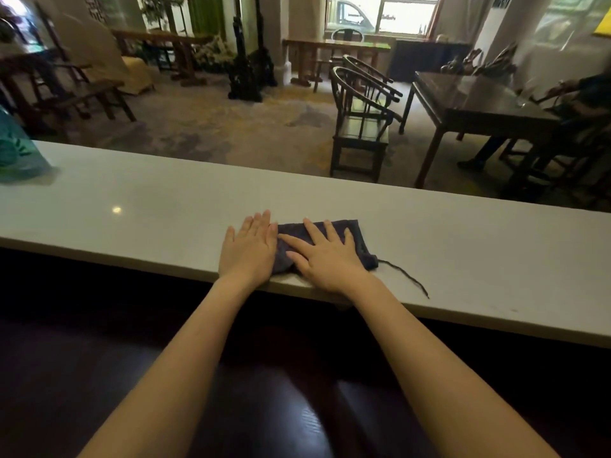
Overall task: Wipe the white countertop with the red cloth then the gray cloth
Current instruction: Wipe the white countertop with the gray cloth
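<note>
A dark gray cloth (353, 231) lies flat on the white countertop (165, 206), near its front edge. A loose thread (410, 276) trails from the cloth's right corner. My right hand (325, 256) rests palm down on the cloth with fingers spread. Beside it, my left hand (249, 247) lies flat at the cloth's left edge, partly on the counter, fingers together. Neither hand grips the cloth. No red cloth is in view.
A teal plastic bag (16, 150) sits on the counter at the far left. Beyond the counter are dark wooden chairs (360, 123) and a table (479, 100), where a person sits at the right. A dark surface lies below the counter's front edge.
</note>
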`<state>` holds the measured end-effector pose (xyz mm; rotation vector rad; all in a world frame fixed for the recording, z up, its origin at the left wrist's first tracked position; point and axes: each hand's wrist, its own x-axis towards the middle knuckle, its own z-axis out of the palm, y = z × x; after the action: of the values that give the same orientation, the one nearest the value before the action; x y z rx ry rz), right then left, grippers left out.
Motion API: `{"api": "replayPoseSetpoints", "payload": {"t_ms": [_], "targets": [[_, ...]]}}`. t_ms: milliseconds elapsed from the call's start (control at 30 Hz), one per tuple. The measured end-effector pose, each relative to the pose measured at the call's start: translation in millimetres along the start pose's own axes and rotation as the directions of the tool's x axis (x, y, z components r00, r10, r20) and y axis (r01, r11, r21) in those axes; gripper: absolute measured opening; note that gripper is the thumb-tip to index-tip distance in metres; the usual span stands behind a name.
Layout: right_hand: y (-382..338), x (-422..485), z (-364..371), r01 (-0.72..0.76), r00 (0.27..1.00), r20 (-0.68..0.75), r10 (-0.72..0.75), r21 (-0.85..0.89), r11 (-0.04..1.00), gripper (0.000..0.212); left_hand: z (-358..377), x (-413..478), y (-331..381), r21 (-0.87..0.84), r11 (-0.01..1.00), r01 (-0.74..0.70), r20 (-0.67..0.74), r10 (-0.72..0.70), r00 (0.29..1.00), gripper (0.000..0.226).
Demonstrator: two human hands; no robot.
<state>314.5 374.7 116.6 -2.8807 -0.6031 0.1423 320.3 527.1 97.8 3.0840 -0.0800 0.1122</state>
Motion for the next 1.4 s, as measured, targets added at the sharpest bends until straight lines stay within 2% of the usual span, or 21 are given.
{"api": "replayPoseSetpoints", "payload": {"t_ms": [133, 233, 333, 433, 533, 667, 767, 933, 1100, 1400], "targets": [[0, 33, -7, -0.013, 1.000, 0.026, 0.012, 0.027, 1.000, 0.043, 1, 1, 1, -0.267, 0.962, 0.054, -0.041, -0.067, 0.997, 0.056], [-7, 61, -11, -0.029, 0.999, 0.034, 0.028, 0.021, 0.999, 0.045, -1, 0, -1, -0.354, 0.934, 0.049, -0.054, -0.072, 0.996, 0.067], [-12, 79, -13, -0.037, 0.999, 0.038, 0.035, 0.046, 0.998, 0.046, -5, 0, -34, -0.207, 0.969, 0.135, -0.068, -0.151, 0.986, 0.071], [-16, 77, -13, -0.030, 0.999, 0.037, 0.029, 0.041, 0.999, 0.046, -6, -3, -71, -0.097, 0.967, 0.234, 0.015, -0.234, 0.972, 0.063], [-29, 61, -8, 0.014, 0.999, 0.035, -0.015, 0.048, 0.999, 0.045, -5, -4, -77, -0.116, 0.967, 0.226, 0.066, -0.220, 0.973, 0.057], [-45, 23, 10, 0.098, 0.995, -0.032, -0.097, 0.038, 0.994, 0.045, -6, -4, -73, -0.136, 0.963, 0.232, 0.036, -0.230, 0.973, 0.056], [-48, 10, 15, 0.091, 0.993, -0.073, -0.089, 0.026, 0.995, 0.044, -6, -5, -74, -0.085, 0.974, 0.210, 0.040, -0.207, 0.978, 0.054], [-65, 50, 3, 0.058, 0.998, 0.011, -0.059, 0.030, 0.998, 0.045, -4, -5, -77, -0.044, 0.980, 0.193, 0.016, -0.192, 0.981, 0.053], [-62, 71, -3, 0.104, 0.994, 0.027, -0.105, 0.036, 0.994, 0.044, -4, -5, -77, -0.189, 0.955, 0.227, -0.014, -0.234, 0.972, 0.060], [25, 17, -14, -0.095, 0.995, -0.026, 0.096, 0.025, 0.995, 0.045, -8, -8, -76, -0.137, 0.966, 0.218, 0.044, -0.213, 0.976, 0.068]]}}
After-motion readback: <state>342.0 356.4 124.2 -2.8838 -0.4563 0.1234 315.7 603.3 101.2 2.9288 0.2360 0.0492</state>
